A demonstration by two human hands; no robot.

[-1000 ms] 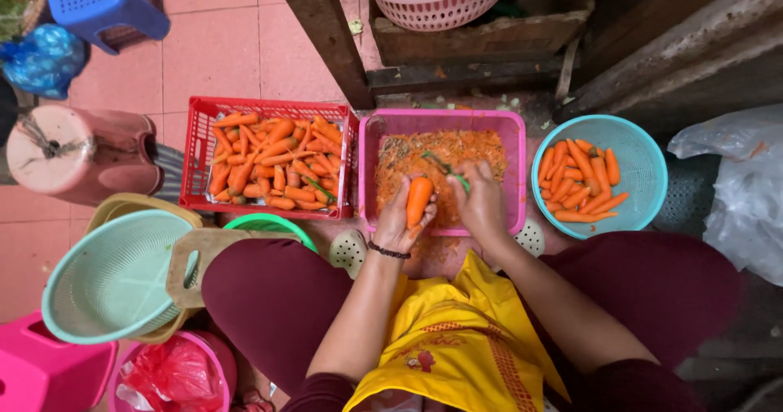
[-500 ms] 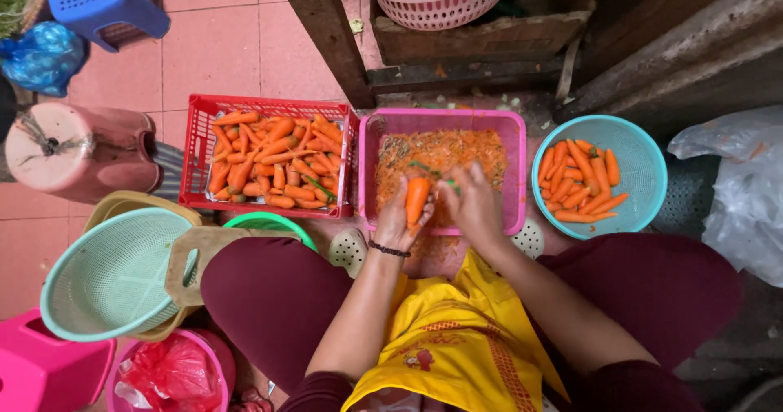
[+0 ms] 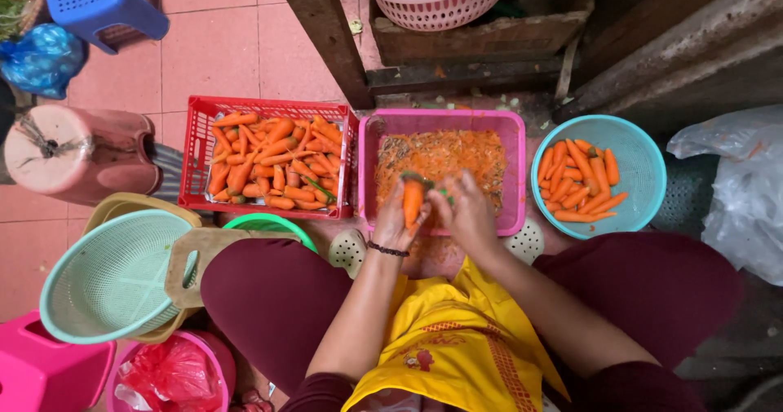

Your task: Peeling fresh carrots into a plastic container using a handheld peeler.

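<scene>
Both hands have barely shifted — your left hand (image 3: 395,220) still grips the carrot (image 3: 413,201) over the pink tub (image 3: 512,175). Your right hand (image 3: 465,212) stays closed on a green peeler (image 3: 418,179) — peeling continues.

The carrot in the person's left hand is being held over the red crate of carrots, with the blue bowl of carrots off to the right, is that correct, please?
Not quite. The head view shows the carrot in the left hand held over the pink tub of orange peelings, not over the red crate. The red crate of carrots sits to the left of that tub. The blue bowl of carrots is indeed off to the right.
</scene>
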